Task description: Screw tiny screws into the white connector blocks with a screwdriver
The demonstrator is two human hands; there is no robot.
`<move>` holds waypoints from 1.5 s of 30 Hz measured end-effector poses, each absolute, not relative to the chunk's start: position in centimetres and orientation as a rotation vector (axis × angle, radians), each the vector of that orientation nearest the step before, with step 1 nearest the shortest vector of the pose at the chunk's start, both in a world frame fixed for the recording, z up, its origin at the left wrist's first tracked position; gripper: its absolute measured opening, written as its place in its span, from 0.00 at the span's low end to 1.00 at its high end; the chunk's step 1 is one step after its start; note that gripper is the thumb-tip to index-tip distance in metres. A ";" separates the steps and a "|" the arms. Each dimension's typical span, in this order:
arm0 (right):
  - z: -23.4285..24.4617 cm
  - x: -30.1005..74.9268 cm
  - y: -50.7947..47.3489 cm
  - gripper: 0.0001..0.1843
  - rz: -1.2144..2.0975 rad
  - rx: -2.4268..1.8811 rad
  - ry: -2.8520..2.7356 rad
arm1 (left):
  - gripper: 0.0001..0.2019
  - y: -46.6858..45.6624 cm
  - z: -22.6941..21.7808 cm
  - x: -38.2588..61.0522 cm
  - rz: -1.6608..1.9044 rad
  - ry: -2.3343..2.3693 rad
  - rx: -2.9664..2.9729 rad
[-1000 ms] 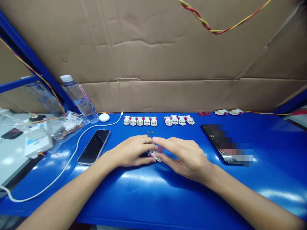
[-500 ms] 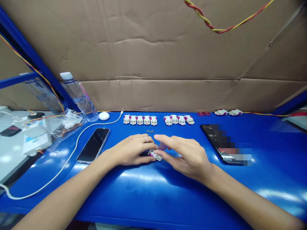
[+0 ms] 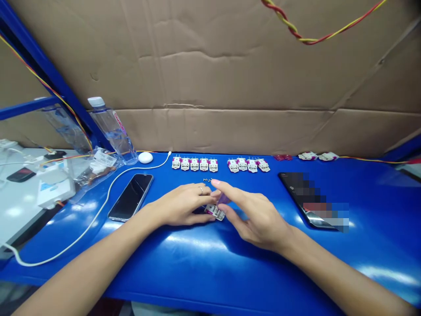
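My left hand (image 3: 188, 204) rests on the blue table, its fingers closed on the edge of a small white-and-magenta plug (image 3: 215, 212) with its open side up. My right hand (image 3: 259, 215) pinches a small screwdriver (image 3: 224, 199) by its translucent purple handle, between thumb and fingers. The tool stands roughly upright over the plug; its tip is too small to make out clearly. Just beyond my left fingers lie several tiny screws (image 3: 206, 180). Farther back, more plugs of the same kind (image 3: 194, 164) stand in a row, with a second group (image 3: 242, 164) to the right.
A phone (image 3: 131, 197) lies on the left, and a dark phone (image 3: 304, 199) on the right. Behind the left phone are a water bottle (image 3: 113, 131), a white round case (image 3: 145, 157) and a white cable (image 3: 107, 193). Red pieces (image 3: 283, 157) and two plug halves (image 3: 317, 156) lie at the back right.
The view has shifted slightly. My right thumb and fingers have changed their hold on the purple handle, and more of the plug shows. My left hand keeps its place on the plug.
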State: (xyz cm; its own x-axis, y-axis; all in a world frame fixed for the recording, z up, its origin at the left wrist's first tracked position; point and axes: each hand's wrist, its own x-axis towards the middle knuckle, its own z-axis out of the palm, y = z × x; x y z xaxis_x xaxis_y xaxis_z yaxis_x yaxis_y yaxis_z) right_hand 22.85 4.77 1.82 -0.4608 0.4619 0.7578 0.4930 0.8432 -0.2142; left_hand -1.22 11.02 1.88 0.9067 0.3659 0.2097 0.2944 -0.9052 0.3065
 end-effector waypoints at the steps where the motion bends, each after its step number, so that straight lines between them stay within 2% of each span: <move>1: 1.8 22.8 4.8 0.29 -0.071 -0.686 -2.111 | 0.14 11.0 1.8 -1.2 0.386 0.507 2.796; 4: 1.7 22.9 4.8 0.25 -0.134 -0.675 -2.082 | 0.14 11.0 1.8 -1.2 0.383 0.537 2.774; 8: 1.7 22.9 4.8 0.26 -0.042 -0.692 -2.119 | 0.14 11.1 1.8 -1.2 0.385 0.470 2.807; 13: 1.6 23.0 4.9 0.23 -0.134 -0.725 -2.072 | 0.14 11.3 1.8 -1.1 0.426 0.438 2.813; 18: 1.5 23.1 5.0 0.27 -0.017 -0.744 -2.157 | 0.13 11.3 1.8 -1.0 0.397 0.472 2.821; 22: 1.3 23.0 5.1 0.25 -0.125 -0.760 -2.110 | 0.13 11.3 1.8 -1.0 0.394 0.481 2.800; 27: 1.5 22.9 5.4 0.25 0.048 -0.709 -2.160 | 0.10 11.4 2.0 -1.2 0.413 0.455 2.757; 31: 1.3 22.7 5.4 0.22 -0.056 -0.709 -2.042 | 0.09 11.3 2.3 -1.3 0.338 0.484 2.712; 34: 1.1 22.8 5.4 0.25 -0.138 -0.679 -2.050 | 0.10 11.4 2.3 -1.3 0.359 0.501 2.711; 39: 1.3 23.0 5.3 0.30 -0.016 -0.689 -2.174 | 0.07 11.5 2.3 -1.3 0.390 0.460 2.733; 45: 0.8 22.1 4.9 0.24 -0.119 -0.717 -2.028 | 0.10 11.9 1.8 -1.4 0.430 0.379 2.779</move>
State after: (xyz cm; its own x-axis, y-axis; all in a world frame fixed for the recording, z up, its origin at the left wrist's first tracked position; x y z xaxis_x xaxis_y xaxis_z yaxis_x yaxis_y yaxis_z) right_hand 22.09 4.89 0.78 -0.3792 0.4397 0.8142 0.5322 0.8234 -0.1968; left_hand -1.43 11.86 1.79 0.9203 0.3009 0.2501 0.2101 -0.9192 0.3331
